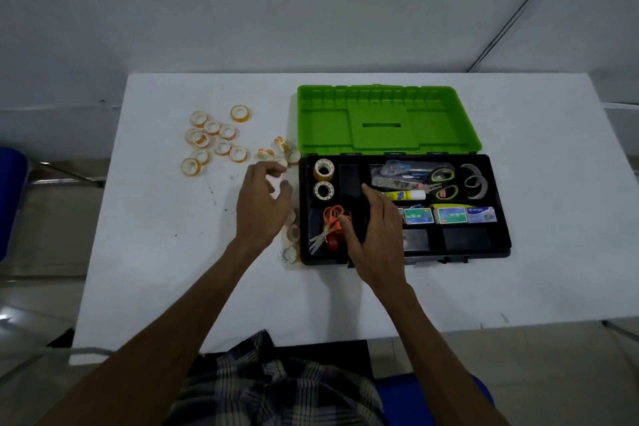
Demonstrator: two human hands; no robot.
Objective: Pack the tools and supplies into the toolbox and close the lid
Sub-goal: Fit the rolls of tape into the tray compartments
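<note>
The toolbox (504,214) stands on the white table (155,252), its green lid (387,107) folded back. Its black tray holds two tape rolls (324,179), orange scissors (331,215), green-black scissors (443,180), a glue stick (405,195) and staple boxes (435,215). Several loose tape rolls (211,142) lie on the table at the left, and more rolls (288,254) sit against the box's left side. My left hand (264,207) hovers beside the box with loosely curled fingers and holds nothing. My right hand (378,239) rests over the tray, its thumb touching the orange scissors.
Grey tape rings (474,180) fill the tray's far right compartment. A blue chair (10,197) stands left of the table, and a blue seat (432,391) is below me. The table's near edge runs just in front of my lap.
</note>
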